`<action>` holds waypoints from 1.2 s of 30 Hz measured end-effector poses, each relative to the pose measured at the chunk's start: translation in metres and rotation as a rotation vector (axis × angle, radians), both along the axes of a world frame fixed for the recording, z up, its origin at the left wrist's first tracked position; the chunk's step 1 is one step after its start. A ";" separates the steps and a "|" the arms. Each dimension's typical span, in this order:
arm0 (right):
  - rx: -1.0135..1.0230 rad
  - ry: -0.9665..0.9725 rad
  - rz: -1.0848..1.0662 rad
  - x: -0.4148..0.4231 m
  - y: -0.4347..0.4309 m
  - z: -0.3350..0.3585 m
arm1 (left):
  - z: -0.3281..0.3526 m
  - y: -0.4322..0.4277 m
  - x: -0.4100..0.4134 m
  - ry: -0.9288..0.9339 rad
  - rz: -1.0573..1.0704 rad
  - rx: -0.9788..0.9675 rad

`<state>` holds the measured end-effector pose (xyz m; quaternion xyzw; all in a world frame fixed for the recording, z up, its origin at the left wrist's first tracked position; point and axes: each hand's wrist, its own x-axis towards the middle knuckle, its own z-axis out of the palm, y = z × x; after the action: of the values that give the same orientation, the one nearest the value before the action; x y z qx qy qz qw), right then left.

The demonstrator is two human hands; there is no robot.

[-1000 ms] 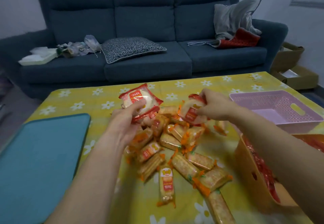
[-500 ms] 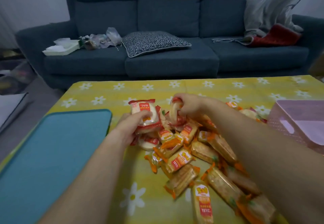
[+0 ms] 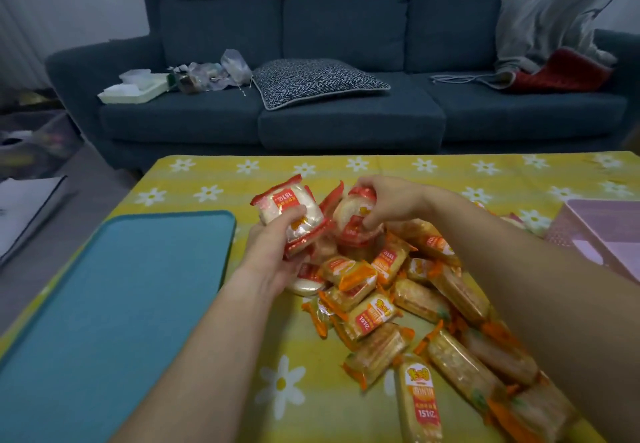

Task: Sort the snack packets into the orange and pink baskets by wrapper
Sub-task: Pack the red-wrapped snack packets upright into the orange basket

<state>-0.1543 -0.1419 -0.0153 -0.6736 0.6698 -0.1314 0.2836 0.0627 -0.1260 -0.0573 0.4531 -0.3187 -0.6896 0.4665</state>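
- We face a blue fabric sofa [image 3: 346,123] across daisy-print yellow cloth [image 3: 346,174].
- Our left hand [image 3: 273,252] grips a round red packet [image 3: 287,212], our right hand [image 3: 386,200] a second red packet [image 3: 349,219], above the glossy orange pile [image 3: 381,307].

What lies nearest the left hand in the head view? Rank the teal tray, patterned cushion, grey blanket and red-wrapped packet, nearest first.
1. red-wrapped packet: held in the left hand.
2. teal tray: on the table, just left.
3. patterned cushion: on the sofa, beyond the table.
4. grey blanket: sofa's far right end.
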 end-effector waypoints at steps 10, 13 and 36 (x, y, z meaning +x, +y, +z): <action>-0.120 -1.131 -0.431 0.002 0.068 0.036 | 0.076 0.041 -0.049 0.171 -0.080 -0.138; -0.191 -1.249 -0.499 -0.008 0.113 0.049 | 0.089 0.071 -0.078 0.168 -0.126 -0.174; -0.318 -0.052 -0.969 -0.217 0.420 -0.008 | 0.044 0.275 -0.296 -1.082 -0.899 -0.796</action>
<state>-0.3709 0.2778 -0.0230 -0.3169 0.8696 -0.3649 0.1007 -0.2335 0.1492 -0.0132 0.3525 -0.8737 -0.3312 0.0521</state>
